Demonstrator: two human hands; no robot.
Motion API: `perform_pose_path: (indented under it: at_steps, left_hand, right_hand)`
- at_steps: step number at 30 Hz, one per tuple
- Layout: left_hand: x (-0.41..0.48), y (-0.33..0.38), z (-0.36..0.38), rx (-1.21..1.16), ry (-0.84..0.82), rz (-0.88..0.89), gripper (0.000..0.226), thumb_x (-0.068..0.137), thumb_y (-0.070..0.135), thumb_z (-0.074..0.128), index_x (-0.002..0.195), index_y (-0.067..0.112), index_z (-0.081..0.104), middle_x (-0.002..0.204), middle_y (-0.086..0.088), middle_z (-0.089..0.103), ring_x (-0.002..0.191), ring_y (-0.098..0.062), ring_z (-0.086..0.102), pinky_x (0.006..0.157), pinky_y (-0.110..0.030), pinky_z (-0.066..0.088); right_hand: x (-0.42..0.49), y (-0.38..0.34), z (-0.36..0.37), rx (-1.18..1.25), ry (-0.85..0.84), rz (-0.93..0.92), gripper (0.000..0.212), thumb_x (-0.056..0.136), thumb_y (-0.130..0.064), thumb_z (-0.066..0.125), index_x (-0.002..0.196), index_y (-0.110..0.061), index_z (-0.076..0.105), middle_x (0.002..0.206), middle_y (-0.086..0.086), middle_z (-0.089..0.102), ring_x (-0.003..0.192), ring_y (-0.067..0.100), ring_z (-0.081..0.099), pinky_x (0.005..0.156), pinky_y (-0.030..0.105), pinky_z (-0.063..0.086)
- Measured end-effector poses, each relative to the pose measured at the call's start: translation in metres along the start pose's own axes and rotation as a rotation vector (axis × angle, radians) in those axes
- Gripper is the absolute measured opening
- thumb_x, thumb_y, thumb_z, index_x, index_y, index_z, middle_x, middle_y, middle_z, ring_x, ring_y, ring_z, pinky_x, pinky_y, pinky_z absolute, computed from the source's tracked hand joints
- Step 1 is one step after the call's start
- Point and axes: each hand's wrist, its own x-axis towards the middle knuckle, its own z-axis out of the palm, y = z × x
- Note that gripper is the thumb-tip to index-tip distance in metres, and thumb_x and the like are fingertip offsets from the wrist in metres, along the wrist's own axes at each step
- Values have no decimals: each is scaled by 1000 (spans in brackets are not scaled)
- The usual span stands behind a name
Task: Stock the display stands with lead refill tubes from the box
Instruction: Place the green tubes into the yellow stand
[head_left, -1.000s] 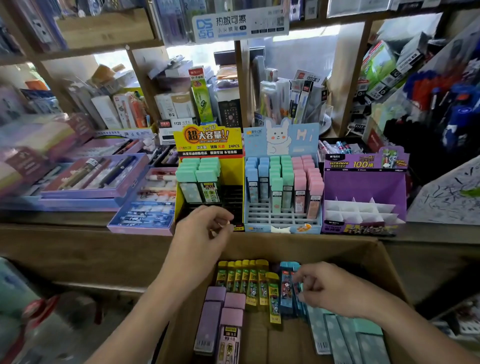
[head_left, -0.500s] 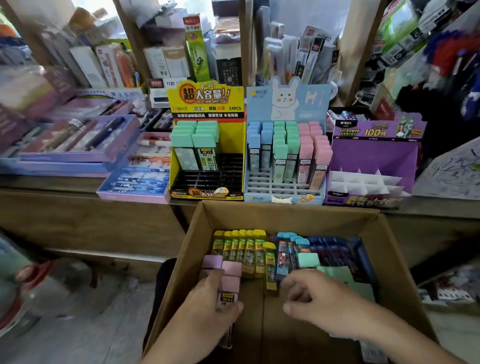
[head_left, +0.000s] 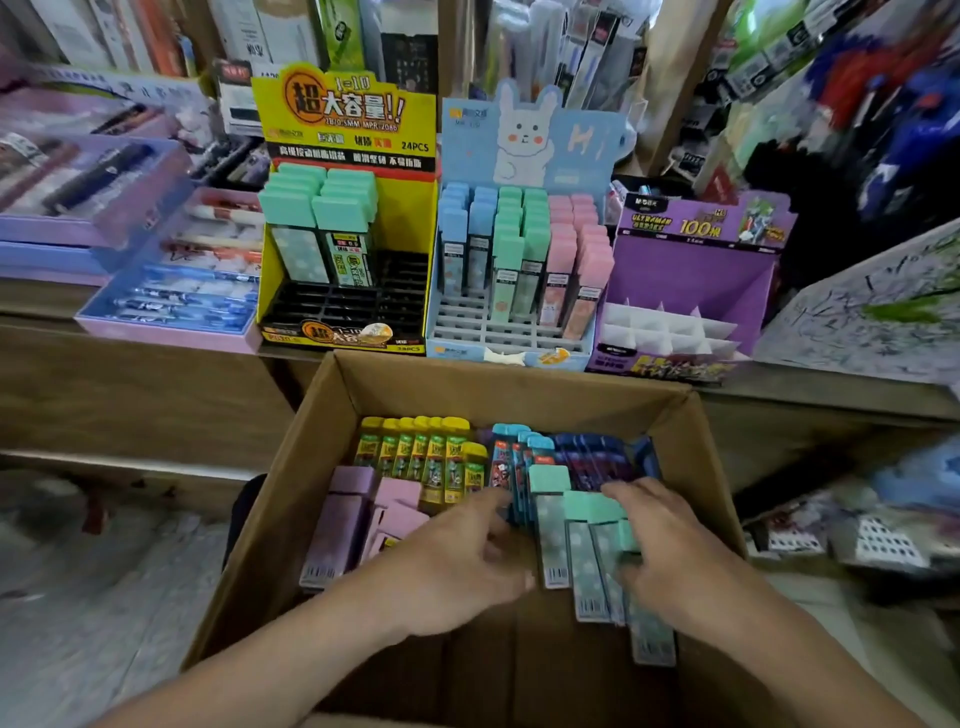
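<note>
Both our hands are down inside the cardboard box (head_left: 291, 493). Our left hand (head_left: 457, 561) reaches forward with its fingers fairly straight and loosely spread, holding nothing, the fingertips at the blue-capped tubes (head_left: 501, 457). Our right hand (head_left: 670, 545) lies on top of the mint-capped lead refill tubes (head_left: 553, 540), fingers draped across their caps and thumb tucked low. The blur keeps us from telling whether it grips them or only rests there.

Just left of our left hand lie the lilac tubes (head_left: 337, 530), and ahead of its knuckles stands a row of yellow-capped tubes (head_left: 415, 457). Beyond our right fingertips sit dark blue packs (head_left: 592, 457).

Well past both hands, on the counter above the box, stand three displays. The yellow stand (head_left: 343, 124) is partly filled with mint tubes, the rabbit stand (head_left: 524, 135) holds blue, green and pink tubes, and the purple stand (head_left: 696, 260) shows white dividers.
</note>
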Motion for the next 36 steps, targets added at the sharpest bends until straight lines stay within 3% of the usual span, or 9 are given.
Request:
perform_pose_path:
  at_steps: [2, 6, 10, 16, 21, 26, 30, 33, 36]
  left_hand:
    - [9, 3, 8, -119, 8, 0, 57, 82, 30, 77, 126, 48, 45, 107, 23, 59, 89, 11, 64, 69, -8, 50]
    - [20, 1, 21, -259, 29, -42, 54, 80, 23, 78, 121, 45, 53, 110, 15, 67, 94, 2, 68, 85, -21, 57]
    - [26, -1, 27, -339, 37, -129, 48, 79, 16, 76, 119, 31, 54, 109, 3, 70, 99, -10, 68, 81, -23, 58]
    - [29, -6, 31, -499, 20, -213, 43, 80, 5, 74, 119, 19, 59, 111, -6, 71, 104, -18, 69, 87, -30, 61]
    - [31, -8, 31, -770, 7, -277, 42, 82, -9, 68, 118, 9, 56, 112, -14, 74, 106, -24, 71, 88, -34, 59]
    - [33, -12, 31, -722, -5, -288, 47, 77, -7, 72, 117, 12, 58, 108, -8, 75, 104, -20, 70, 82, -30, 59]
    - [31, -13, 29, -663, -3, -298, 45, 74, -3, 75, 114, 14, 65, 104, -2, 77, 102, -17, 68, 74, -27, 52]
    - [28, -13, 28, -606, -31, -295, 34, 77, 0, 74, 106, 17, 73, 99, 4, 79, 102, -16, 68, 77, -29, 48]
    - [24, -10, 27, -572, -59, -281, 28, 82, 5, 74, 107, 19, 75, 103, 5, 79, 110, -20, 68, 88, -34, 48]
  right_hand:
    - [2, -1, -1, -42, -53, 14, 90, 89, 2, 66, 160, -27, 19, 152, -9, 26, 146, 13, 26, 121, 33, 30]
    - [7, -6, 0, -158, -125, 47, 107, 83, 13, 64, 163, -24, 4, 158, -1, 16, 149, 23, 21, 124, 40, 29]
    - [14, -8, 2, -244, -146, 56, 114, 81, 15, 66, 164, -23, -3, 160, 4, 13, 150, 28, 22, 125, 41, 26]
    - [19, -5, 4, -208, -156, -16, 100, 85, 9, 68, 162, -21, 12, 153, 2, 21, 147, 25, 26, 120, 37, 34]
    - [24, -9, 5, -81, -148, -60, 95, 79, -20, 86, 154, -25, 27, 144, -5, 33, 141, 19, 35, 117, 37, 37]
    - [26, -14, 10, 44, -175, -76, 90, 76, -27, 90, 145, -29, 33, 138, -9, 42, 130, 15, 46, 105, 33, 45]
    - [29, -13, 14, 166, -249, -66, 83, 76, -30, 90, 136, -37, 32, 117, -17, 50, 106, 5, 54, 87, 26, 50]
    - [30, -12, 14, 231, -299, -67, 94, 71, -32, 92, 143, -38, 31, 113, -21, 48, 105, 5, 53, 89, 26, 49]
    - [32, -11, 13, 289, -327, -75, 99, 67, -30, 94, 146, -33, 35, 124, -17, 53, 114, 7, 54, 99, 31, 52]
